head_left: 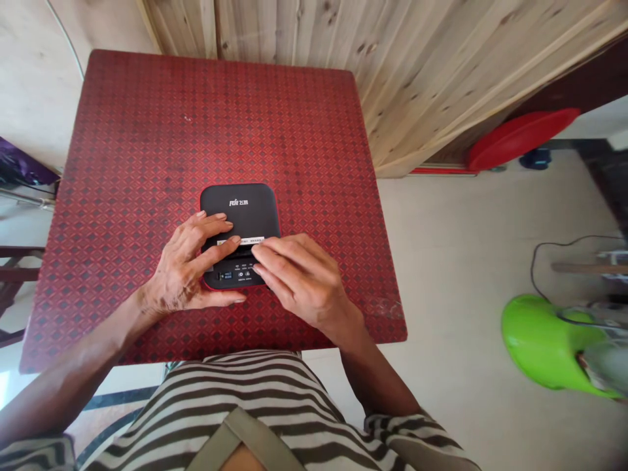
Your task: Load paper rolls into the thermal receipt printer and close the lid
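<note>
A flat black device (pixel 239 219) with rounded corners, a red edge and white lettering near its top lies on the red patterned table (pixel 220 118). Across its middle run a white label strip and a dark slot; below them is a panel of small printed marks and round symbols. My left hand (pixel 189 265) rests on the device's left side, its fingers spread over the top and its thumb along the near edge. At the right end of the slot, my right hand (pixel 304 275) has its fingertips pinched together. What they grip, if anything, is hidden.
Wooden plank panelling (pixel 304 33) stands behind the table. On the floor to the right is a bright green stool-like object (pixel 534 340) with a dark cable near it. A red round basin-like item (pixel 524 137) leans farther back. Dark wooden furniture (pixel 12 275) is at the left.
</note>
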A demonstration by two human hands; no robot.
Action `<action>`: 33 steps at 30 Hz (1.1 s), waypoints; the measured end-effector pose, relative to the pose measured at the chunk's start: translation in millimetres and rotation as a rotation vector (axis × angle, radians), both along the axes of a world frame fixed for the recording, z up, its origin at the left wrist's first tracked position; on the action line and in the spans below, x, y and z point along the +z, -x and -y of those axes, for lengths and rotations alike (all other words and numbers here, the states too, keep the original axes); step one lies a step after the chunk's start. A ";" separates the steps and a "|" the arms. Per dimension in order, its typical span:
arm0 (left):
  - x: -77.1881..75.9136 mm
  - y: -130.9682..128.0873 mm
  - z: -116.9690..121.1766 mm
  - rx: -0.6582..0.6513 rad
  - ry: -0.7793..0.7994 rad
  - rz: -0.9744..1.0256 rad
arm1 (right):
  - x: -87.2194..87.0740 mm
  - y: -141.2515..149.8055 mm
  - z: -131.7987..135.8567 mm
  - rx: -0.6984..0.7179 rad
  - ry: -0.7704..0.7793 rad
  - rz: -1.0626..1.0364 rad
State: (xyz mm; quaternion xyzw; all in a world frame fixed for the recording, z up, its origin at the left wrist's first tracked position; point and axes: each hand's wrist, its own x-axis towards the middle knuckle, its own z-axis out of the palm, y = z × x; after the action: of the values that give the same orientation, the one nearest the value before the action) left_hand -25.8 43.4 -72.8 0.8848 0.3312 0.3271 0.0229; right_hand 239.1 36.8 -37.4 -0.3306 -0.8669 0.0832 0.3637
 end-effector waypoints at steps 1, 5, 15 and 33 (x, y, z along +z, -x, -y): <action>0.1 -0.7 1.6 0.001 0.008 0.007 | -1.8 -5.2 -5.0 -0.034 0.034 -0.062; -2.1 -2.5 18.1 0.143 0.045 0.106 | -32.6 -33.2 -37.3 -0.260 0.235 -0.227; -36.7 -2.1 53.6 0.360 -0.156 0.143 | -106.3 -45.1 -70.4 -0.421 0.459 -0.133; -46.1 0.9 53.1 0.389 -0.111 0.184 | -102.1 -45.9 -71.4 -0.448 0.490 -0.173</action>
State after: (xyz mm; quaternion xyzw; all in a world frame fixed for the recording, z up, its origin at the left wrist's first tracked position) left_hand -26.6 -9.7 -118.9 0.7704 0.4737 0.4226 -0.0594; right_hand 285.0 108.2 -139.5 -0.5820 -0.6929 0.2350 0.3549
